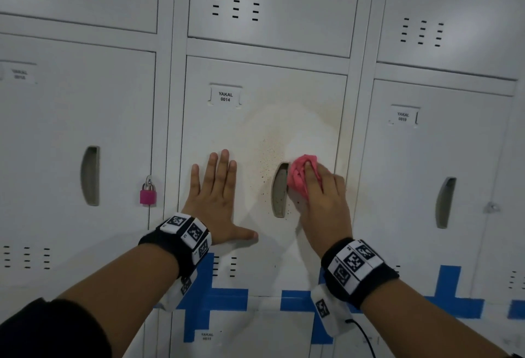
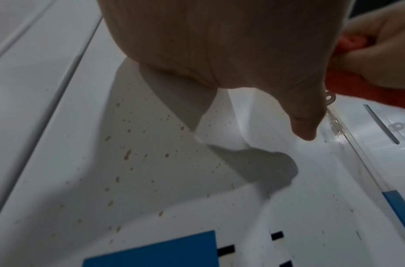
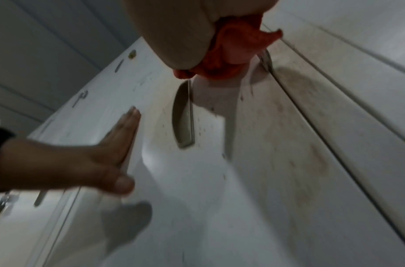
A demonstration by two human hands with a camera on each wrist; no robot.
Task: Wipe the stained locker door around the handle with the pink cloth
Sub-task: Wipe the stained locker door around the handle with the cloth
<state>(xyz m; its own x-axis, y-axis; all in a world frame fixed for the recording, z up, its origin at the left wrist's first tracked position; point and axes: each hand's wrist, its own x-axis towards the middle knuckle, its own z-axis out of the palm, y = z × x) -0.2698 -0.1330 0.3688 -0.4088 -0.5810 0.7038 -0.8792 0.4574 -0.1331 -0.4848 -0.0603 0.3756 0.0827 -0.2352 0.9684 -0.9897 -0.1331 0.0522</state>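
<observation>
The white locker door [image 1: 255,130] labelled YAKAL 0014 carries a brownish stain and dark specks around its recessed handle [image 1: 279,190]. My right hand [image 1: 321,190] grips a bunched pink cloth [image 1: 298,173] and presses it on the door just right of the handle. In the right wrist view the cloth [image 3: 233,50] sits above the handle [image 3: 184,115]. My left hand [image 1: 218,195] lies flat on the door left of the handle, fingers straight, thumb spread. The left wrist view shows its palm [image 2: 219,45] over brown specks [image 2: 128,155].
A pink padlock [image 1: 147,193] hangs on the neighbouring locker to the left. Blue tape strips [image 1: 216,298] cross the doors below my wrists. More locker doors with recessed handles [image 1: 444,201] stand on both sides. A black cable [image 1: 366,337] trails from my right wristband.
</observation>
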